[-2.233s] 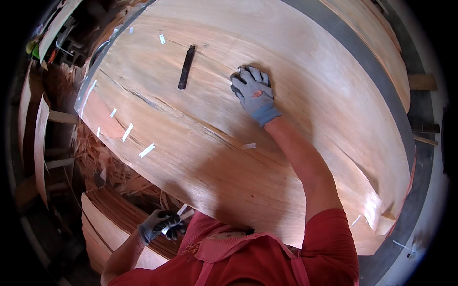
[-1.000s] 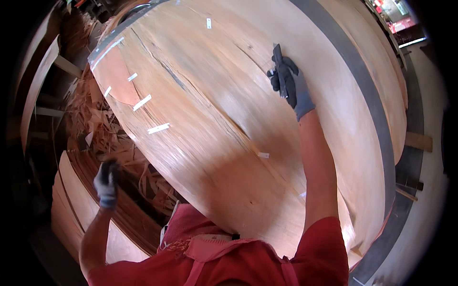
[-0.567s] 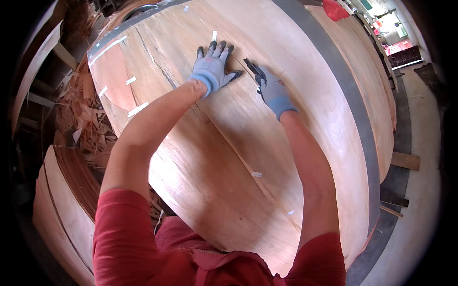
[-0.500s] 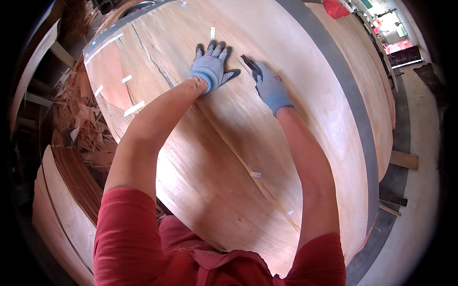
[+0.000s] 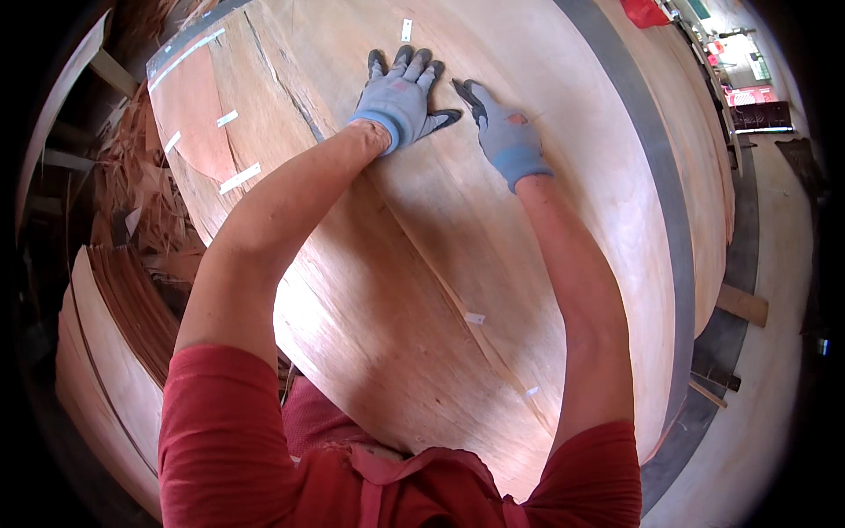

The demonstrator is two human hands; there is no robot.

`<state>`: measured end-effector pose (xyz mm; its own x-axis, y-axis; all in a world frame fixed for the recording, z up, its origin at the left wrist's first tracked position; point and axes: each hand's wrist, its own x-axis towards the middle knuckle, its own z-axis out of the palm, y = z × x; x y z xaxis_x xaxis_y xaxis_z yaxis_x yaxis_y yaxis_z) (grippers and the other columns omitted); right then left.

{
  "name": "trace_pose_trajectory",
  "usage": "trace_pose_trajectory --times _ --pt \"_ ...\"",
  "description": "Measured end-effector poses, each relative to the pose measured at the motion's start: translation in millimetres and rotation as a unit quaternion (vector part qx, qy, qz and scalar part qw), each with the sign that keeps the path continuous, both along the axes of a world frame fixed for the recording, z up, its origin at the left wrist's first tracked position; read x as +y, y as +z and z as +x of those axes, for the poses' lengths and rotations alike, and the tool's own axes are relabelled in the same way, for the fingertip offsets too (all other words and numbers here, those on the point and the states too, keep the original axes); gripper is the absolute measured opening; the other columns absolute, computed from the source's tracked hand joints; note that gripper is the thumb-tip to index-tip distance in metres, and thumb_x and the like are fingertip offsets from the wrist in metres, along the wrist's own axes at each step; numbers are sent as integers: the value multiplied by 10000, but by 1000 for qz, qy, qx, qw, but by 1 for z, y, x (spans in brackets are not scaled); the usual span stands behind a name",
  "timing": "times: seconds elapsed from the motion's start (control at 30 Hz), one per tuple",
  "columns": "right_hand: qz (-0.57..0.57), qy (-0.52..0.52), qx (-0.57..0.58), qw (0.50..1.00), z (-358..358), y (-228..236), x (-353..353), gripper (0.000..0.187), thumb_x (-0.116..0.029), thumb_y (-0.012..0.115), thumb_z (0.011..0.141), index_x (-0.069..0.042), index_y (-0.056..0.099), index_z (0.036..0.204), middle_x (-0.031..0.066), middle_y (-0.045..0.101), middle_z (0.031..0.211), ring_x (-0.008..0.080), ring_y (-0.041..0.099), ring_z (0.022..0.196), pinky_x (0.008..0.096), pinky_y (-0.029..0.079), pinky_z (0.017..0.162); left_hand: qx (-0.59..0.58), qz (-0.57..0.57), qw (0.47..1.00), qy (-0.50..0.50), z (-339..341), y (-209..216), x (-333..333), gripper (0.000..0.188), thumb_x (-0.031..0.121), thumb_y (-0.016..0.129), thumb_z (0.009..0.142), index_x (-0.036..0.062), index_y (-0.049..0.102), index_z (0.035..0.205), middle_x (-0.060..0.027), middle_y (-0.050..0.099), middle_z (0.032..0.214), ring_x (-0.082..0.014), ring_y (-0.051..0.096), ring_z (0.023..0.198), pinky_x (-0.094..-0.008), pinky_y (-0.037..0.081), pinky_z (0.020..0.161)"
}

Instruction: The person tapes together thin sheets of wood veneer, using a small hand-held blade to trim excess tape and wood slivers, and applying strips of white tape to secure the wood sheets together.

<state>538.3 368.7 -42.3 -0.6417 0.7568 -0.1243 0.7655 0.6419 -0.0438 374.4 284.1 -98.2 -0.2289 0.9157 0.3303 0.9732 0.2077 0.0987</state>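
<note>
A large, pale wood veneer sheet point(image 5: 422, 290) lies beneath both hands, with a long seam running across it. My left hand point(image 5: 398, 95), in a grey glove with black fingertips, rests flat on the sheet with its fingers spread. To its right, my right hand point(image 5: 503, 128), gloved the same way, is turned on its side against the veneer. Its dark fingers are drawn together and point toward the far left; what they hold, if anything, is hidden. A short white tape strip point(image 5: 407, 31) sits just beyond the left hand.
More tape pieces point(image 5: 239, 179) mark a reddish patch point(image 5: 201, 119) at the left. Stacked veneer point(image 5: 123, 326) stands at the lower left, below torn wood scraps point(image 5: 150, 189). A dark grey band point(image 5: 647, 132) borders the sheet's right side, and a wooden block point(image 5: 742, 304) juts out beyond.
The sheet has shifted slightly upward in view. Both hands have moved slightly up and right in the picture. The left hand stays spread on the veneer; the right stays beside it.
</note>
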Motion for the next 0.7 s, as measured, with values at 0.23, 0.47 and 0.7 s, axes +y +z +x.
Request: trace_pose_trajectory --times 0.23,0.47,0.7 --pt "19 3 -11 1000 4 0 -5 447 -210 430 969 -318 461 1401 198 686 1007 397 676 915 523 529 752 5 -11 1000 8 4 1 1 835 712 428 886 123 404 1477 -103 345 1557 -302 270 1458 -593 141 1163" --pt "13 41 -38 998 60 1 -26 479 -198 438 963 -328 441 1424 182 690 933 370 680 846 510 526 724 2 -61 998 23 0 8 -4 841 715 412 892 150 349 1511 -101 298 1582 -295 248 1469 -584 113 1174" --pt "-4 65 5 998 89 -7 -10 509 -176 454 954 -333 428 1437 164 688 911 361 676 807 512 522 684 -14 -97 993 -65 75 15 -18 732 610 398 952 164 308 1526 -108 283 1587 -303 225 1478 -583 105 1179"
